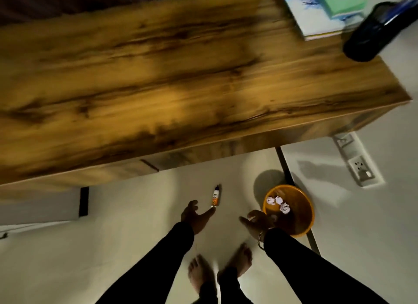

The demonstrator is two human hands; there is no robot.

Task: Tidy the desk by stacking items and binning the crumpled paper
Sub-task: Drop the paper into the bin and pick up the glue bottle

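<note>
An orange bin (303, 222) stands on the floor below the desk's right end, with three crumpled paper balls (278, 204) inside. My right hand (256, 222) hovers just left of the bin's rim, fingers apart and holding nothing. My left hand (196, 215) reaches down with fingers spread, one fingertip touching the lower end of a small white and orange glue bottle (215, 196) lying on the floor. On the wooden desk (158, 77) a stack of books (325, 11) sits at the far right, beside a black mesh pen holder (371, 34).
My bare feet (221, 269) stand on the pale floor below the hands. A dark desk leg (291, 183) runs behind the bin. A white wall socket strip (357, 161) lies to the right.
</note>
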